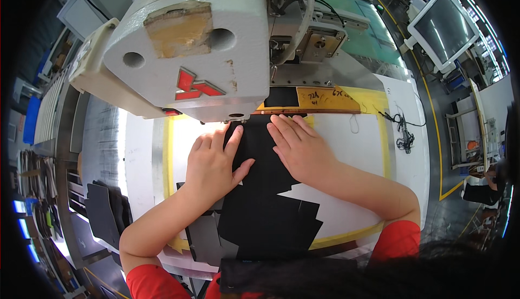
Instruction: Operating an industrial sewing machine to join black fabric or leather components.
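Observation:
A white industrial sewing machine head (pixel 184 55) fills the upper middle. Beneath it a long black sheet piece (pixel 265 212) lies on the white work surface, over grey-black pieces (pixel 203 234). My left hand (pixel 214 163) rests at the black piece's left edge, just below the machine, fingertips near the needle area, fingers extended and slightly bent. My right hand (pixel 298 147) lies on the piece's right side, fingers stretched out, tips beside the yellow-orange guide plate (pixel 325 99) with handwriting. The needle point itself is hidden.
A stack of black pieces (pixel 103 212) lies at the left. Tangled black thread (pixel 405 139) is at the right. A monitor (pixel 441 25) stands upper right beside a floor aisle with yellow lines. Shelving (pixel 35 185) is at far left; another person (pixel 485 191) is at far right.

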A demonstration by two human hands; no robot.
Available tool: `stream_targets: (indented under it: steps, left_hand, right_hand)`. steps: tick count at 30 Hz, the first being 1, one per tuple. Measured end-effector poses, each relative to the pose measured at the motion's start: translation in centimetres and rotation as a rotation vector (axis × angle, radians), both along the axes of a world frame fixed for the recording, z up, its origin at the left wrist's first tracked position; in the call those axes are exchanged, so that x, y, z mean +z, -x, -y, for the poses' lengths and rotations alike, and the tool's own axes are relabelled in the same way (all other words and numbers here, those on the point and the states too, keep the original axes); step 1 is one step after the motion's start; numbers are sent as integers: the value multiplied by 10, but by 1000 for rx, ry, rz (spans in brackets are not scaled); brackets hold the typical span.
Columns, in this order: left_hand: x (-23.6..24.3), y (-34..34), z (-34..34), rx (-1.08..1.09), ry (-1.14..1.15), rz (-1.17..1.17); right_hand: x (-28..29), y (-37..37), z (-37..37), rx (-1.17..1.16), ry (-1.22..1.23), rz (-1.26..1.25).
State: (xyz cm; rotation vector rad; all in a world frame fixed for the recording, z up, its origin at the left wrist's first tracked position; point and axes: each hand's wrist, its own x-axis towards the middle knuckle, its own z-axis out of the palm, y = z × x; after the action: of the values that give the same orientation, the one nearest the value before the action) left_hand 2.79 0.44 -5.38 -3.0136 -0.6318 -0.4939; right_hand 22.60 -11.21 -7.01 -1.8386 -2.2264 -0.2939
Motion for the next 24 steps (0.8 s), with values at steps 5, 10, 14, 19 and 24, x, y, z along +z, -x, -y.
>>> stream_targets:
  steps: [5,10,14,19,24]
  left_hand:
    - [5,-2,4,10,27,-1]
    - [8,-5,8,43,17,12]
    - [10,-9,12,64,10,-8]
    - [11,-12,18,106,-13,18]
    - [12,-16,21,127,-42,33]
  right_hand:
    - [2,-2,2,16,26,30]
    - [3,-9,5,70,-10,-46]
    - [5,-19,9,132,64,-206]
    - [11,-32,21,168,76,-237]
    - [19,-53,38,145,143,-281]
